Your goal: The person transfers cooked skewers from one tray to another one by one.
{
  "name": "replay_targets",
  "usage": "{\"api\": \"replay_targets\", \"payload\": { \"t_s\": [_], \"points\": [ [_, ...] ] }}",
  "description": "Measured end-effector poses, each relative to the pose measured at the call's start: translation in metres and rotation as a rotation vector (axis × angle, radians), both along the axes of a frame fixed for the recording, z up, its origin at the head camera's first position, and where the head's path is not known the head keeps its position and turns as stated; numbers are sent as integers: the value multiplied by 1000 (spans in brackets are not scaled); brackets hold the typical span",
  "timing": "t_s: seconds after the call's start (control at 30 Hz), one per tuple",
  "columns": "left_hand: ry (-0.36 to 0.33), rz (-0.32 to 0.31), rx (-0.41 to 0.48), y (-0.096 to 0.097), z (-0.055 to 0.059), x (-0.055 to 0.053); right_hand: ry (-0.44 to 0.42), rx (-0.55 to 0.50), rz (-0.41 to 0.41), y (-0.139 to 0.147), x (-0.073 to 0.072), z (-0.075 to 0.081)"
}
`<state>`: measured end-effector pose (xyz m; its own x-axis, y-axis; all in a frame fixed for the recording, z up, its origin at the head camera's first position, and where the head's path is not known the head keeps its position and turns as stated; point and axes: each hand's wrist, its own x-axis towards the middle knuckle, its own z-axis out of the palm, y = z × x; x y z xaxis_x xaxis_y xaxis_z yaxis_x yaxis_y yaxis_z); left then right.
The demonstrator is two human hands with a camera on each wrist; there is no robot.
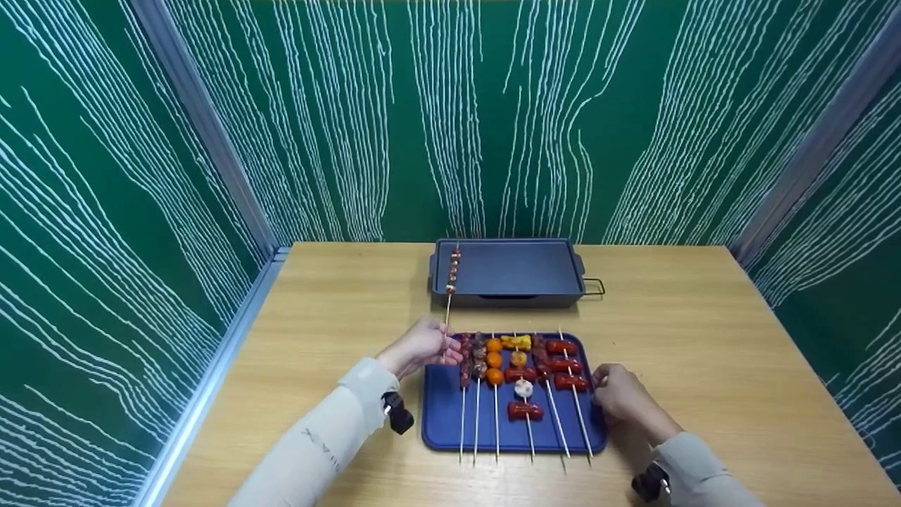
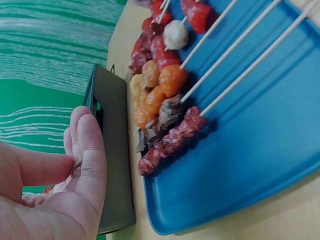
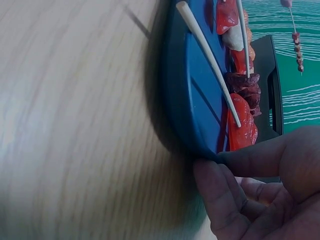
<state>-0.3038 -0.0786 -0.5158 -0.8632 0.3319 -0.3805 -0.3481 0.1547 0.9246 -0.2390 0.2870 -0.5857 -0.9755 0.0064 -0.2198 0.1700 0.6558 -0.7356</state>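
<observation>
Between thumb and fingers, my left hand (image 1: 424, 343) pinches the bare stick of a meat skewer (image 1: 452, 271). Its loaded end points away from me and overlaps the left part of the grill pan (image 1: 521, 264) in the head view. In the right wrist view that skewer (image 3: 298, 52) hangs well above the tray. My right hand (image 1: 619, 393) pinches the right rim of the blue tray (image 1: 440, 422). On the tray lie several skewers side by side: dark red meat (image 2: 172, 140), greyish meat (image 2: 170, 112), orange balls (image 1: 495, 359), a mixed one (image 1: 523, 389) and red sausage pieces (image 1: 569, 366).
The dark grill pan, with a wire handle (image 1: 595, 286) on its right, stands behind the tray on the wooden table (image 1: 338, 303). Green walls (image 1: 394, 120) with white lines rise at the back and sides, with metal posts (image 1: 204, 127) in the corners.
</observation>
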Motion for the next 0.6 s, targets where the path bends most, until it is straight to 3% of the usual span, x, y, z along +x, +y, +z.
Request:
{"api": "replay_targets", "payload": {
  "t_s": [0.37,0.6],
  "points": [
    [-20,-15,-27,-12,-8,21,-17,6,8,0,0,2],
    [4,-39,-67,-19,-8,31,-19,3,12,0,-1,1]
  ]
}}
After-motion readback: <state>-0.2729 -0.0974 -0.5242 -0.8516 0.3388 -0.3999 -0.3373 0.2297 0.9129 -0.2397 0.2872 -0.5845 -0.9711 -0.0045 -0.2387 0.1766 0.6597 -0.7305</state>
